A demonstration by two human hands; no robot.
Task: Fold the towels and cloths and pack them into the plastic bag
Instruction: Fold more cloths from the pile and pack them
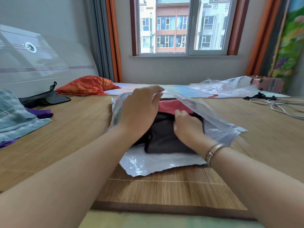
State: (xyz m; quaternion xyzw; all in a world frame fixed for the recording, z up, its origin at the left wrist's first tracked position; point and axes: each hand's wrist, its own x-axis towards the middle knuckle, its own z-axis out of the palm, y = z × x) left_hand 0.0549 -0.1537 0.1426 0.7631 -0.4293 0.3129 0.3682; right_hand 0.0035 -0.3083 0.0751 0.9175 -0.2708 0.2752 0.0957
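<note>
Two plastic bags lie on the bed: one near (158,163), one far (230,88). Two cloths sit inside the near bag, one black (164,137), one red (171,105). One orange pillow (87,85) lies behind.

Clear plastic bag (164,162) lying flat, mouth lifted.
Under the left hand (139,111): folded black cloth (164,139); beyond the right hand (187,125): red cloth (171,106).
</note>
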